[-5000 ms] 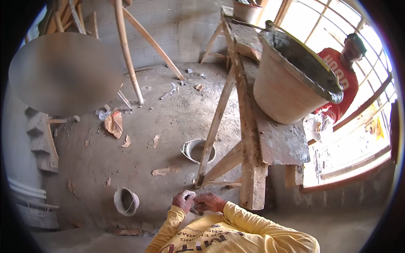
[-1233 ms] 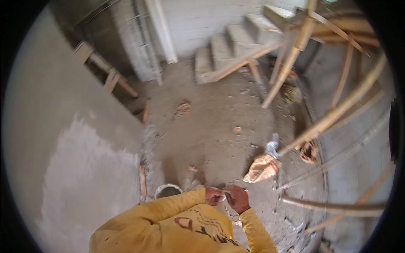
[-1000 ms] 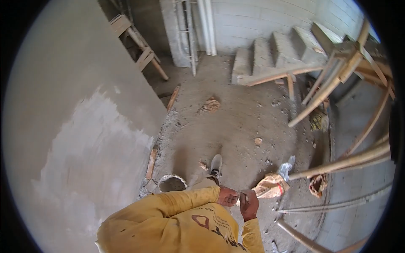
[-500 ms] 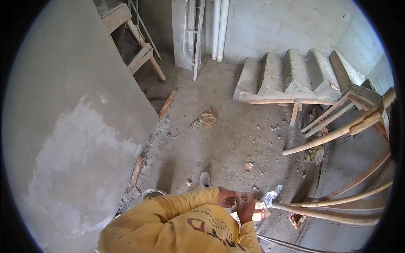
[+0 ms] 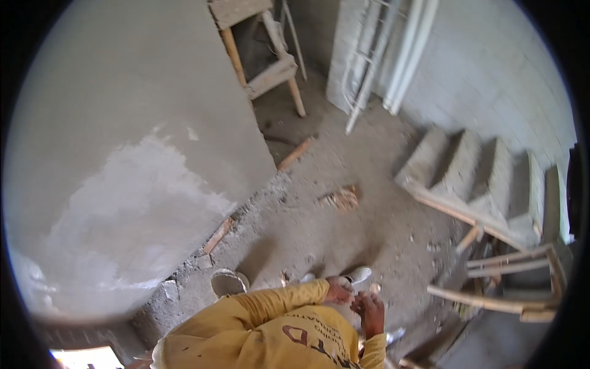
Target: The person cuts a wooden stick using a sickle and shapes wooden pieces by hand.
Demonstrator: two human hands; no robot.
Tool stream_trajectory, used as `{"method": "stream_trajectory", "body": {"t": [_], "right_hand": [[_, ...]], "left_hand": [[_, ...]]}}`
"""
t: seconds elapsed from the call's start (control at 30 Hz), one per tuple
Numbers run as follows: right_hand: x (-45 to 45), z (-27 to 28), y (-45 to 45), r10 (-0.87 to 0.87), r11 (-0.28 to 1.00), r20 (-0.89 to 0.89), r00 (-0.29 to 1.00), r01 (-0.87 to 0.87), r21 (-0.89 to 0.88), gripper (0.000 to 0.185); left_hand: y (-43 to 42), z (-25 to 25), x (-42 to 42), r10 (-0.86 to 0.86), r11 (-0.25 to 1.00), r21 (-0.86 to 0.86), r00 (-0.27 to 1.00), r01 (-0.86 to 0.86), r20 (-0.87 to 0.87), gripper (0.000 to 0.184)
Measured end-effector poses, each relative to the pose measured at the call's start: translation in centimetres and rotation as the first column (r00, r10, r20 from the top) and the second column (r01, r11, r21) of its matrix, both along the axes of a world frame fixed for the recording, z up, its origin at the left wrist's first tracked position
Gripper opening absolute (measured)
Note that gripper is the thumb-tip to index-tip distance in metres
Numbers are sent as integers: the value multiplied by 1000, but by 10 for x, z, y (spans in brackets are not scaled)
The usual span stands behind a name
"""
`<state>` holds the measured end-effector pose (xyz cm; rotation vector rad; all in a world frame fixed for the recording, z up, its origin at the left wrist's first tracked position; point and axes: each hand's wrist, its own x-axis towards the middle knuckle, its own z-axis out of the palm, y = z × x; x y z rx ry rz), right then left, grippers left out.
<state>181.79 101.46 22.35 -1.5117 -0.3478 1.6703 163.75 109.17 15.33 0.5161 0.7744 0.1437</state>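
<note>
In front of the yellow shirt, both hands are held close together. My left hand (image 5: 339, 289) has curled fingers. Just to its right, my right hand (image 5: 370, 311) is raised with its fingertips pinched near the left fingers. If anything is between the fingers, it is too small to make out. A light shoe (image 5: 358, 275) shows on the floor just beyond the hands. To the left of the left sleeve stands a bucket (image 5: 228, 283), partly covered by the shirt.
A plastered wall (image 5: 123, 154) with a paler patch rises on the left. Concrete steps (image 5: 473, 178) stand at right, above wooden poles (image 5: 491, 298). A metal ladder (image 5: 367, 64) and white pipes (image 5: 412, 58) lean at the back. Crumpled paper (image 5: 344, 198) and rubble lie on the floor.
My view has turned, so the wall and steps sit further right and tilted. The bucket and shoes show more. The hands stay together, with the fingers slightly shifted.
</note>
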Motion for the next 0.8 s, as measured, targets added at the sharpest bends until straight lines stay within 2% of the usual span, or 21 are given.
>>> {"method": "stream_trajectory", "body": {"t": [0.07,0.13,0.2,0.27,0.33,0.4,0.43,0.47,0.53,0.67,0.73,0.8], "right_hand": [[14,-8,31,7,1000,-67,998,-5,24,17],[32,-14,64,99,994,-81,992,-94,61,15],[55,-15,98,166,983,-17,986,-164,80,16],[83,-18,132,232,969,87,969,-238,67,18],[108,-10,161,241,967,69,968,-245,66,19],[136,0,192,262,965,-46,964,-260,45,17],[147,4,205,282,956,-77,956,-275,99,10],[161,0,218,302,950,-82,950,-293,111,10],[178,-1,237,363,922,-29,931,-355,156,13],[205,4,260,419,879,19,908,-411,242,19],[216,3,271,538,764,66,841,-519,384,14],[217,6,280,517,777,41,855,-489,395,8]], "left_hand": [[25,-4,17,9,999,33,1000,-8,-24,40],[52,-6,36,-51,972,220,987,84,-150,36],[77,-1,59,41,957,291,985,9,-166,42],[111,-6,85,-8,940,335,982,72,-188,41],[132,-7,113,88,935,356,977,-14,-194,41],[156,18,136,149,852,524,950,17,-273,39],[169,25,147,164,840,541,933,39,-321,43],[180,28,159,186,835,549,926,27,-328,43],[195,42,175,163,812,570,887,128,-431,43],[211,31,202,207,791,601,874,115,-439,41],[221,28,211,160,745,626,851,228,-500,38],[232,27,217,155,717,641,834,274,-530,37]]}}
